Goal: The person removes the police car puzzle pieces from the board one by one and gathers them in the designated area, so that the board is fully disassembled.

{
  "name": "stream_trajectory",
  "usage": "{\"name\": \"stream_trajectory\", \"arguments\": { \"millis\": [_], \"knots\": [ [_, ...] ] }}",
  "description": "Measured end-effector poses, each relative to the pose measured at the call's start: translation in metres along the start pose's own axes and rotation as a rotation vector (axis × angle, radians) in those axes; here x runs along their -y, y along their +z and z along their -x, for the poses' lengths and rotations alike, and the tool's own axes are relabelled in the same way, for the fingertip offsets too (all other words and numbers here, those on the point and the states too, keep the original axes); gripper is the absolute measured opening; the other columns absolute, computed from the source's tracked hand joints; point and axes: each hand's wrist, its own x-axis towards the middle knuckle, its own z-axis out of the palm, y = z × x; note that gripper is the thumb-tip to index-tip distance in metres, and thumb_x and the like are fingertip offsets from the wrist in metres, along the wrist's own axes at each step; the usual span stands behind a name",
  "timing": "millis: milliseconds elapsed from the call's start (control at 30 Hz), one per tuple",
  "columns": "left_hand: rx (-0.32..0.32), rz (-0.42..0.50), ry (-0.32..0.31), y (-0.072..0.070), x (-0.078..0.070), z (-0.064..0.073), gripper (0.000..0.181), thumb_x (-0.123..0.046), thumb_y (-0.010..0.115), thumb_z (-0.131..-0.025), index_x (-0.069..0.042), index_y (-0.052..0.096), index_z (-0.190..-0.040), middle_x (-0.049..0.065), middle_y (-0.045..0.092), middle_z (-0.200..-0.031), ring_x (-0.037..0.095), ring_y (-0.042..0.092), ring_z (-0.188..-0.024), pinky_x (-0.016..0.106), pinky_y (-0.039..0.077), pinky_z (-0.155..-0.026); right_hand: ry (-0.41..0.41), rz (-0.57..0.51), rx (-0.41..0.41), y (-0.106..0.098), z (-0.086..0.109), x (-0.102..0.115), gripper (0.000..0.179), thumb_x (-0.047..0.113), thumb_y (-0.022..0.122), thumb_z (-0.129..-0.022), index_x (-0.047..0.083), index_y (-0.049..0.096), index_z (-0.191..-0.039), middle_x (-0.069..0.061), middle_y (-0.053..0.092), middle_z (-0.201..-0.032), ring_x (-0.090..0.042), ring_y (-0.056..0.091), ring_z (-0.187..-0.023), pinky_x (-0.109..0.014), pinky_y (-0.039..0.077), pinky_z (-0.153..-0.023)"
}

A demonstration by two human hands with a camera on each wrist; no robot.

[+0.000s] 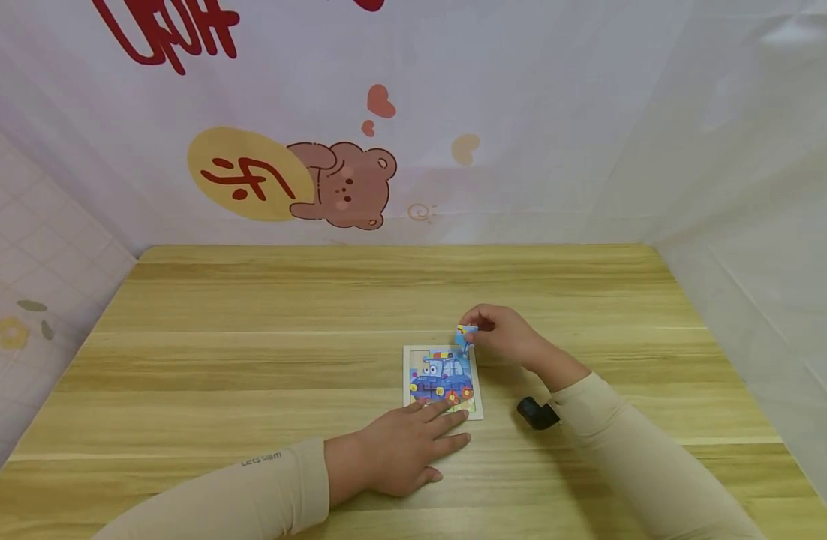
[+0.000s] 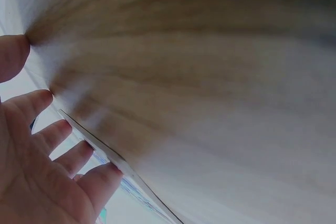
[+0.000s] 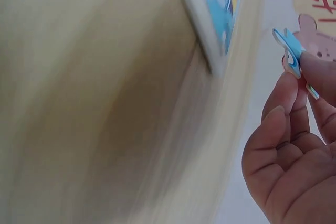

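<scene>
A small square jigsaw puzzle with a pale frame (image 1: pixel 406 375) lies on the table, its picture a blue cartoon police car (image 1: pixel 443 377). Bare pale backing shows at the picture's upper left. My left hand (image 1: pixel 410 450) lies with fingers spread over the puzzle's near edge; the left wrist view has its fingertips along the frame (image 2: pixel 137 183). Just above the far right corner, my right hand (image 1: pixel 506 335) pinches a blue and yellow puzzle piece (image 1: pixel 464 334) between thumb and fingers. In the right wrist view that piece (image 3: pixel 289 51) is held on edge, off the table.
The wood-grain table (image 1: pixel 265 322) stretches out around the puzzle on all sides. A small black object (image 1: pixel 537 412) shows beside the right sleeve (image 1: pixel 630 442), partly covered by it. Behind the far table edge hangs a white cloth backdrop with a printed bear (image 1: pixel 356 184).
</scene>
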Motion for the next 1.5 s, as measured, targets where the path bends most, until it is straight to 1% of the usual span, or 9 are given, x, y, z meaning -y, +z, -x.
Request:
{"name": "stream_trajectory", "arguments": {
  "millis": [233,433,533,767,900,1067,1267,1500],
  "knots": [
    [-0.01,-0.008,-0.001,0.0,-0.001,0.001,0.058,-0.049,0.045,-0.098,-0.028,0.034,-0.151,-0.001,0.024,-0.159,0.021,0.026,-0.144,0.035,0.031,-0.112,0.022,0.003,0.011,-0.012,0.004,-0.015,0.015,0.009,0.063,-0.093,0.002,0.065,-0.106,-0.009,0.062,-0.098,-0.022,0.052,-0.089,-0.036,0.044,-0.08],
    [-0.016,-0.005,-0.002,0.0,-0.001,0.001,0.058,-0.049,0.045,-0.098,-0.028,0.034,-0.151,-0.001,0.025,-0.159,0.021,0.026,-0.144,0.036,0.031,-0.112,0.037,-0.009,0.041,-0.018,0.006,-0.026,0.014,0.006,0.062,-0.092,-0.001,0.064,-0.105,-0.009,0.061,-0.096,-0.021,0.052,-0.087,-0.033,0.045,-0.078],
    [-0.019,-0.001,-0.003,0.0,-0.002,0.001,0.058,-0.049,0.045,-0.098,-0.029,0.035,-0.151,-0.001,0.025,-0.158,0.021,0.026,-0.144,0.036,0.031,-0.112,0.043,0.005,0.055,-0.02,0.007,-0.03,0.014,0.005,0.062,-0.092,-0.001,0.064,-0.105,-0.008,0.061,-0.094,-0.02,0.052,-0.086,-0.032,0.045,-0.078],
    [-0.048,-0.01,0.003,0.001,-0.001,0.002,0.057,-0.049,0.047,-0.097,-0.028,0.037,-0.15,-0.001,0.027,-0.158,0.021,0.028,-0.143,0.035,0.032,-0.111,0.065,-0.01,0.09,-0.023,0.011,-0.034,0.014,0.003,0.062,-0.092,-0.002,0.064,-0.104,-0.008,0.062,-0.094,-0.019,0.053,-0.084,-0.032,0.047,-0.077],
    [-0.059,-0.017,0.007,0.002,-0.001,0.002,0.057,-0.049,0.047,-0.097,-0.028,0.037,-0.149,-0.001,0.028,-0.157,0.021,0.028,-0.143,0.035,0.032,-0.111,0.061,0.0,0.096,-0.024,0.012,-0.039,0.014,0.002,0.061,-0.091,-0.003,0.063,-0.104,-0.009,0.062,-0.094,-0.02,0.053,-0.084,-0.033,0.047,-0.077],
    [-0.055,-0.022,0.006,0.002,-0.001,0.001,0.058,-0.049,0.047,-0.097,-0.028,0.037,-0.15,-0.001,0.028,-0.157,0.022,0.027,-0.143,0.035,0.032,-0.111,0.052,0.008,0.101,-0.024,0.014,-0.041,0.014,0.001,0.063,-0.09,-0.003,0.063,-0.103,-0.009,0.062,-0.091,-0.019,0.053,-0.082,-0.032,0.047,-0.074],
    [-0.045,-0.009,0.002,0.001,-0.001,0.001,0.058,-0.049,0.047,-0.097,-0.028,0.037,-0.15,-0.001,0.028,-0.157,0.022,0.026,-0.144,0.035,0.031,-0.112,0.03,0.025,0.111,-0.023,0.014,-0.041,0.016,-0.001,0.064,-0.089,-0.005,0.063,-0.104,-0.011,0.064,-0.093,-0.018,0.055,-0.083,-0.031,0.047,-0.074],
    [-0.048,-0.015,0.007,0.001,0.0,0.001,0.058,-0.049,0.048,-0.097,-0.028,0.037,-0.15,-0.001,0.028,-0.157,0.021,0.027,-0.144,0.034,0.032,-0.111,0.06,0.075,0.088,-0.022,0.014,-0.043,0.017,0.0,0.066,-0.088,-0.005,0.064,-0.104,-0.01,0.066,-0.094,-0.017,0.058,-0.083,-0.032,0.048,-0.075]
  ]
}}
